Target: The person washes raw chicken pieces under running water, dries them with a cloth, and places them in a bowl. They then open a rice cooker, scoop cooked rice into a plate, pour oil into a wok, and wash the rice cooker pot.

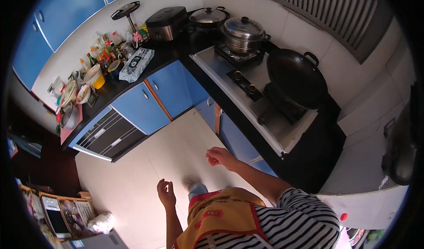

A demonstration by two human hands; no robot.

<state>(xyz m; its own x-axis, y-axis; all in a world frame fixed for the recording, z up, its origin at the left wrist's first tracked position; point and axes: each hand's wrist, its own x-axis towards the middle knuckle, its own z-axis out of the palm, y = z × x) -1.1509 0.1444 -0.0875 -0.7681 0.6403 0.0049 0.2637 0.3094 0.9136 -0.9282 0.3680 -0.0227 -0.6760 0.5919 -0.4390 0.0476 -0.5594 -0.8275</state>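
Observation:
My left hand (166, 193) hangs over the pale tiled floor (139, 176) with nothing in it, its fingers bent and a gap showing by the thumb. Also empty, my right hand (221, 158) is loosely curled in mid-air near the blue cabinet doors (237, 134) under the stove counter. Neither hand touches anything. Nearest on the gas stove (228, 72) to the right is a black wok (293, 78) with a loop handle. A lidded stainless steel steamer pot (243, 33) stands on the far burner. A yellow apron (218, 212) covers my front.
Along the black counter are a lidded pan (208, 17), a rice cooker (166, 24), a packet of wipes (136, 63), several bottles (106, 52) and bowls (68, 93). A built-in cabinet with dark panels (111, 134) sits below. Shelves (63, 212) stand at lower left.

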